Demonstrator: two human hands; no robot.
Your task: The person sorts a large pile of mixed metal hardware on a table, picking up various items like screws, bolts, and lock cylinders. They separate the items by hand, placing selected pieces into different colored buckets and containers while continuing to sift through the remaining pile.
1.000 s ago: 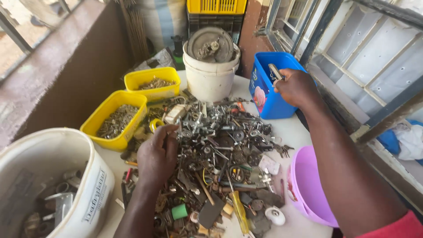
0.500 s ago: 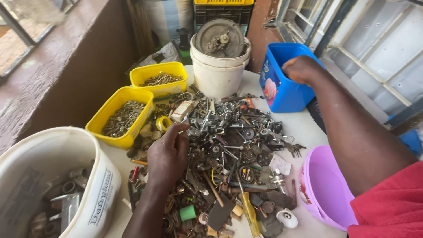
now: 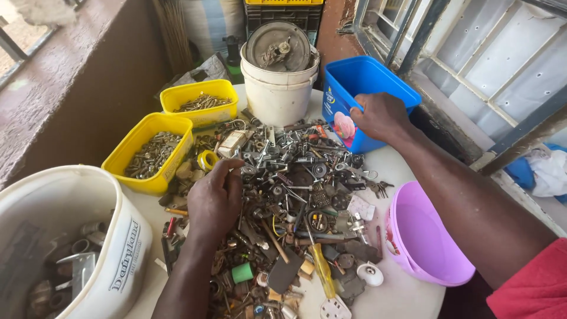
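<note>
Since a second ago, right hand (image 3: pixel 381 116) has dropped from the blue tub's (image 3: pixel 378 77) mouth to grip its near rim. Left hand (image 3: pixel 215 198), fingertips pinched, picks in the scrap pile (image 3: pixel 295 201) mid-frame on the bench (image 3: pixel 407 295); best lift one piece cleanly.

Two yellow tubs (image 3: pixel 155 150) (image 3: pixel 201 101) of screws at left — a white bucket (image 3: pixel 277 88) capped by a metal disc behind; pink tub (image 3: pixel 428 242) at right, large white pail (image 3: pixel 77 248) near left
</note>
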